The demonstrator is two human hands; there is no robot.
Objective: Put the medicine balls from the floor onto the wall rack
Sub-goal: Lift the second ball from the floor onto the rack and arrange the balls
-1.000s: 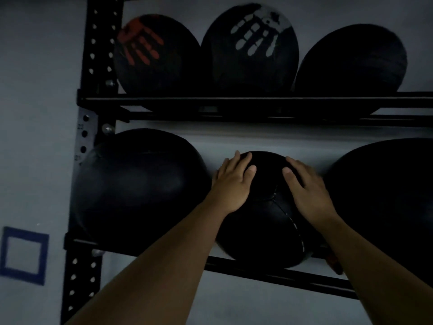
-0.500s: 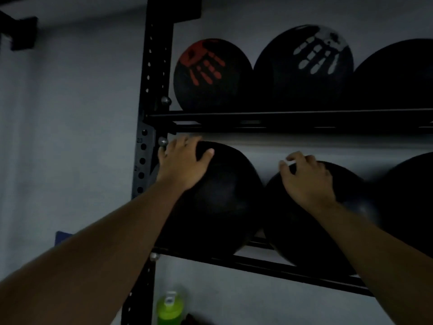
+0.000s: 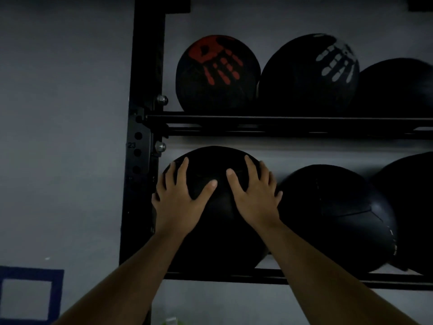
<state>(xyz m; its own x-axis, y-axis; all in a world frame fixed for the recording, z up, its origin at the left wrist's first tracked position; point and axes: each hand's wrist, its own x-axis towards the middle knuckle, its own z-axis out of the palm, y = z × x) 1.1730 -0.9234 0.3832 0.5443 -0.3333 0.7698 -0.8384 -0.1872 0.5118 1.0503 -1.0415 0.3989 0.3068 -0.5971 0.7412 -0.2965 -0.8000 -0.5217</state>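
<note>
A large black medicine ball sits at the left end of the lower shelf of the black wall rack. My left hand lies flat on its upper left face with fingers spread. My right hand presses on its upper right face, fingers also spread. A second black ball rests just to the right, and a third ball is cut off by the frame edge.
The upper shelf carries a ball with a red handprint, one with a white handprint and a plain black ball. The rack's perforated upright stands left. A blue tape square marks the wall.
My right hand left the middle ball and joined my left hand on the leftmost lower ball. Earlier both hands were on the middle ball. The view shifted slightly.
</note>
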